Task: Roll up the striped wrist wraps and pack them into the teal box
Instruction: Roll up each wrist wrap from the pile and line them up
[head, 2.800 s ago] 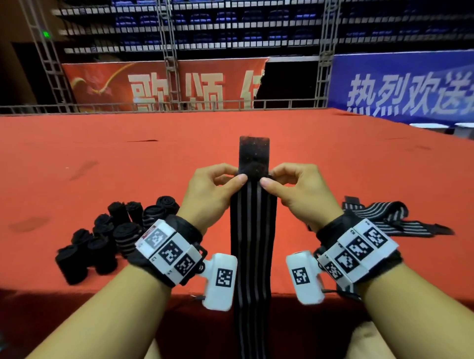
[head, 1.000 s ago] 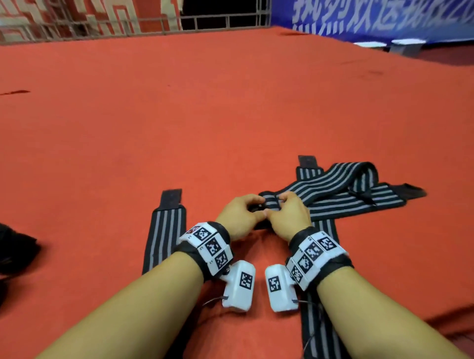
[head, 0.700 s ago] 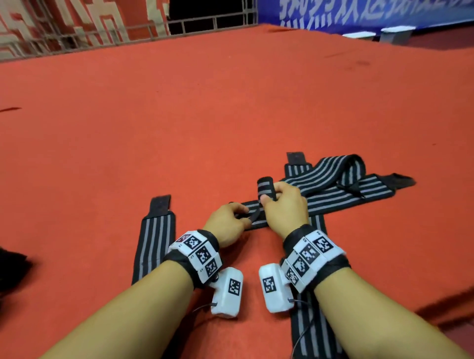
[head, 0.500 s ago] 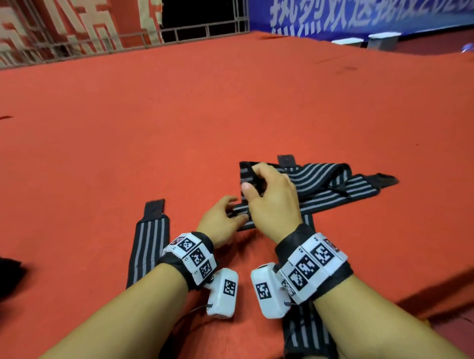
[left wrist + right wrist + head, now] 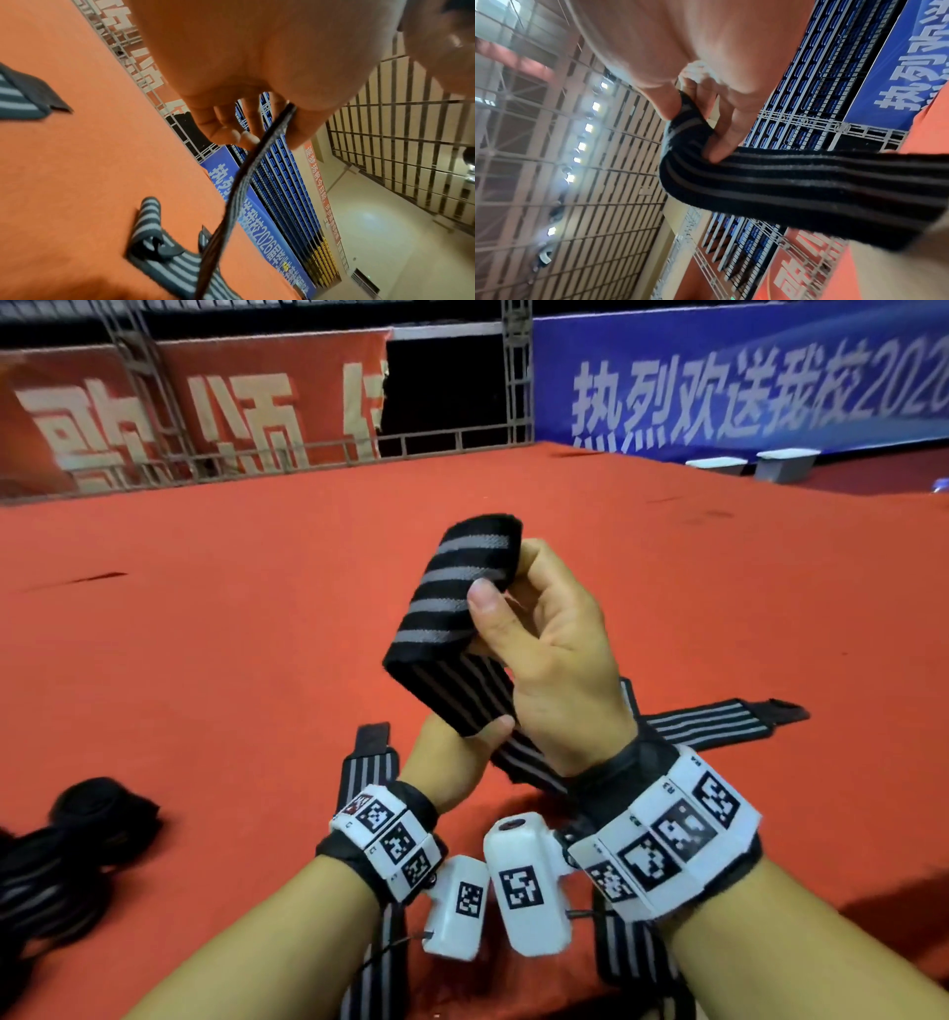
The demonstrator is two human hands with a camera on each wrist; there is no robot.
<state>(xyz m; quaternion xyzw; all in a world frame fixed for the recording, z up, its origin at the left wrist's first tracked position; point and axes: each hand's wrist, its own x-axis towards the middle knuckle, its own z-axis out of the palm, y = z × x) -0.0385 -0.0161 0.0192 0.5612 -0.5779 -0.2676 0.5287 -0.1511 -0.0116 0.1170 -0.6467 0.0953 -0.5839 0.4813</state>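
Wrap now lifted off the carpet, was flat 0.5 s ago. Right hand pinches its folded top end, left hand pinches lower down. Long axis runs steeply up from left hand to right; tail trails down below the hands.

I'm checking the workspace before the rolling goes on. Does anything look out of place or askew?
Slightly: the loose wrist wraps behind the right hand lie crossed in a heap, not laid straight like the flat wrap on the left. No teal box is in view. No damage shows.
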